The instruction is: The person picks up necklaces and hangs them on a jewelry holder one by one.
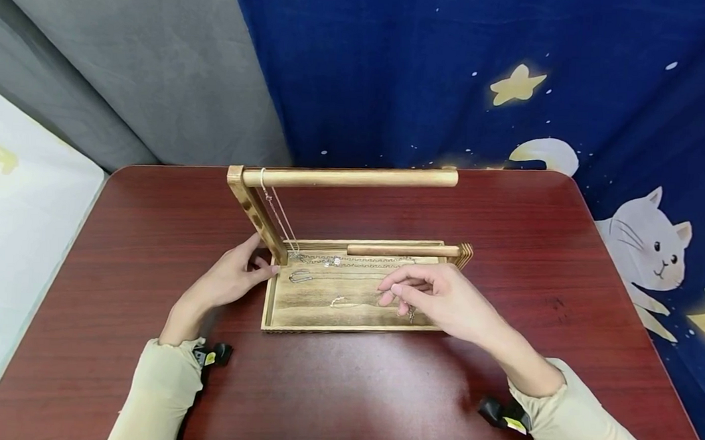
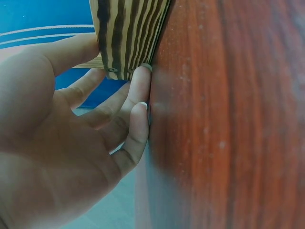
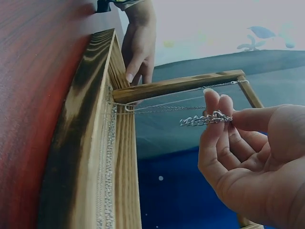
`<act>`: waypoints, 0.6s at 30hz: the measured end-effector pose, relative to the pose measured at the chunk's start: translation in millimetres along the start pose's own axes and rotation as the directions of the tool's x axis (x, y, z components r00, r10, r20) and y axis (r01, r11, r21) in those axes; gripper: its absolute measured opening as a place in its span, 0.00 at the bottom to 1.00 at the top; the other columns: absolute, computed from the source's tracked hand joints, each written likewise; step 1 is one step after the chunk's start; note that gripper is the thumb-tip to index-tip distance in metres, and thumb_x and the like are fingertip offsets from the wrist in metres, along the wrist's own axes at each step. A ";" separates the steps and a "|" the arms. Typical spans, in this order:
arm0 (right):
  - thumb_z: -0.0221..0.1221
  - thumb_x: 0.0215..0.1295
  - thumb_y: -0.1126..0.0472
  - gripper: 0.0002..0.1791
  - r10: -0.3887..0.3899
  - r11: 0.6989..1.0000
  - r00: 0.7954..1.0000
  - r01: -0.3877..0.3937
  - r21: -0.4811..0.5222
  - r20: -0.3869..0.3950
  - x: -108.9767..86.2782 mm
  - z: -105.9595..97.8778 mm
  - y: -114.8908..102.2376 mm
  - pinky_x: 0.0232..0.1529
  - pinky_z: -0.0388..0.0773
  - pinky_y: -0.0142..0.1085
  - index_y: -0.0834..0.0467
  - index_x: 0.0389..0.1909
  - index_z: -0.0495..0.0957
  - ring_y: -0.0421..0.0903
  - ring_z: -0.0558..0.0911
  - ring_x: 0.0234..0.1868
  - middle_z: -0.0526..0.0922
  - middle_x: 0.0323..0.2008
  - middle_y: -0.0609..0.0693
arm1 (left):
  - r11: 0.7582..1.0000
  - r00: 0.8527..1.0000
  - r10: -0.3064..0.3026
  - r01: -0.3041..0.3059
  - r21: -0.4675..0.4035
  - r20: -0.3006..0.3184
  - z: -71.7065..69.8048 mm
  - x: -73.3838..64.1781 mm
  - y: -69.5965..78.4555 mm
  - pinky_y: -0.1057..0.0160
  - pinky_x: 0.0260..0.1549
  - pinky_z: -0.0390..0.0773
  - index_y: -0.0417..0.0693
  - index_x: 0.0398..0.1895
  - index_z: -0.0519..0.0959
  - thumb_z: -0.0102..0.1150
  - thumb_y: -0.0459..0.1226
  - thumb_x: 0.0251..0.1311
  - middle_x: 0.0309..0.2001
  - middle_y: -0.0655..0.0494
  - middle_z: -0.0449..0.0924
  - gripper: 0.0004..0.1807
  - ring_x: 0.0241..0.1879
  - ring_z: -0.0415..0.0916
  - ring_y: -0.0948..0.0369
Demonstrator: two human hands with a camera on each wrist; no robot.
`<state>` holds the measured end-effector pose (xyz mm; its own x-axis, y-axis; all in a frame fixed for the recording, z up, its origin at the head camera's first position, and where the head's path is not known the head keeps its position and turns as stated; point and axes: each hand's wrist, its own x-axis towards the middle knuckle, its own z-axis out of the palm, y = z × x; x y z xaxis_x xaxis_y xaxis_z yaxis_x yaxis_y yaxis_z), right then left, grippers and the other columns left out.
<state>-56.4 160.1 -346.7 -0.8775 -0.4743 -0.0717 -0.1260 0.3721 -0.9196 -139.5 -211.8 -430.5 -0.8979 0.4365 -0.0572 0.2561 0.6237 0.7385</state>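
A wooden jewelry stand has a tray base (image 1: 347,327) and a raised bar (image 1: 355,177) on a left post (image 1: 257,215). My left hand (image 1: 230,277) grips the stand's left end at the foot of the post, thumb on the tray's rim and fingers farther back. Over the tray, my right hand (image 1: 450,298) pinches a silver chain (image 3: 202,119) between thumb and fingertips, and the chain's loose end sticks out past them. A thin necklace (image 1: 285,220) hangs from the bar near the post. Several chains (image 3: 108,181) lie stretched along the tray floor.
A lower wooden rod (image 1: 399,250) runs along the back of the tray to a bracket (image 1: 465,255) at the right. Everything stands on a dark red table (image 1: 343,392). Behind it hang a grey curtain (image 1: 157,63) and a blue patterned curtain (image 1: 396,76).
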 end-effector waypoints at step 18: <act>0.58 0.71 0.67 0.10 -0.067 0.988 0.998 0.064 -0.139 -0.012 -9.8 -7.8 -16.2 0.23 0.75 0.31 0.50 0.43 0.85 0.39 0.83 0.28 0.87 0.33 0.40 | 1.000 1.000 0.005 -0.005 0.010 -0.005 0.6 0.6 -0.8 0.64 0.37 0.74 0.51 0.69 0.64 0.62 0.38 0.66 0.41 0.52 0.79 0.30 0.37 0.77 0.59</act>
<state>-49.4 164.9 -328.1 -0.8726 -0.4884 -0.0056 -0.2455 0.4484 -0.8595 -140.0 -211.6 -431.4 -0.8982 0.4367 -0.0498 0.2645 0.6277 0.7321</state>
